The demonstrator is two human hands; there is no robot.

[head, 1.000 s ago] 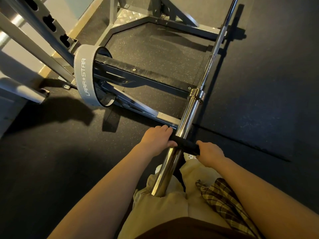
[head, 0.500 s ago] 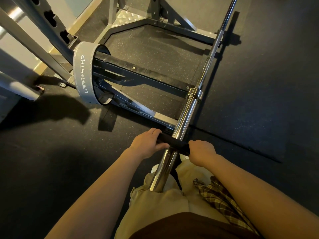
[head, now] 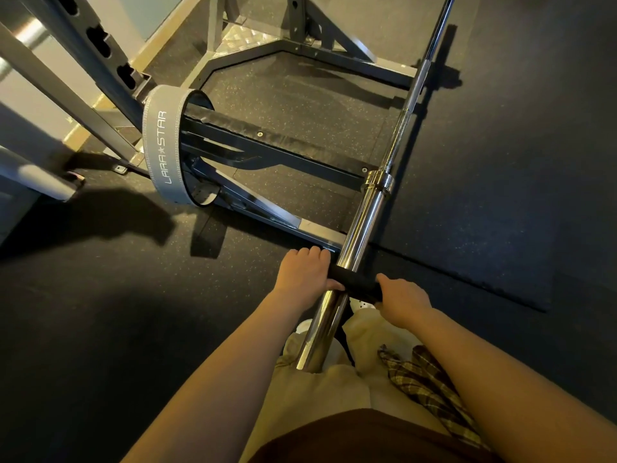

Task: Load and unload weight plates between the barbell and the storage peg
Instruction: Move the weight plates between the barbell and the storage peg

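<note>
While across the barbell sleeve (head: 359,235), a black plate (head: 355,284), both hands (head: 302,279) (head: 402,300) curled tight around its edges.

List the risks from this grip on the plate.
1. Both hands, left hand and right hand, hold the black plate edge-on around the barbell sleeve; a tilt could bind it on the chrome.
2. The sleeve's free end sits over the person's legs; a plate sliding off could drop there.
3. The bar rests on a rack beam and may roll.
</note>
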